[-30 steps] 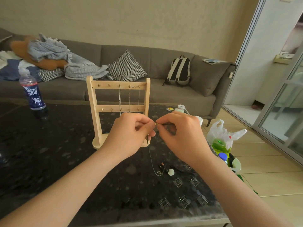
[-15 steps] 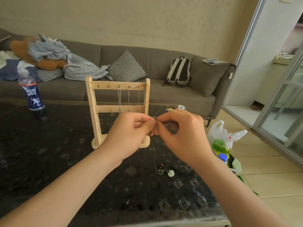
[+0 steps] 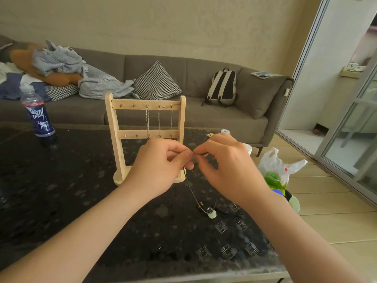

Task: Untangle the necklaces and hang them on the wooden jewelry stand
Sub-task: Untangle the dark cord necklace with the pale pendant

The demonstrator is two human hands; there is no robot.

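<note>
The wooden jewelry stand (image 3: 115, 127) is upright on the dark table (image 3: 61, 201), with thin silver chains (image 3: 147, 121) hanging from hooks on its top bar. In front of it, my left hand (image 3: 157, 168) and my right hand (image 3: 228, 170) each pinch one end of a dark cord necklace (image 3: 190, 190) at its small metal clasp, fingertips nearly touching. The cord loops down to the table, where its pale green pendant (image 3: 212, 215) and small beads lie. The stand's lower right part is hidden behind my hands.
A blue-labelled plastic bottle (image 3: 38, 117) stands at the table's far left. Past the right edge, a white plastic bag (image 3: 275, 166) with green items sits on the tiled floor. A grey sofa (image 3: 195, 82) with cushions, blankets and a backpack (image 3: 223, 86) runs behind the table.
Both hands stay together at the clasp, with only small shifts of the fingers. The view has tilted slightly, and the cord loop hangs much as before.
</note>
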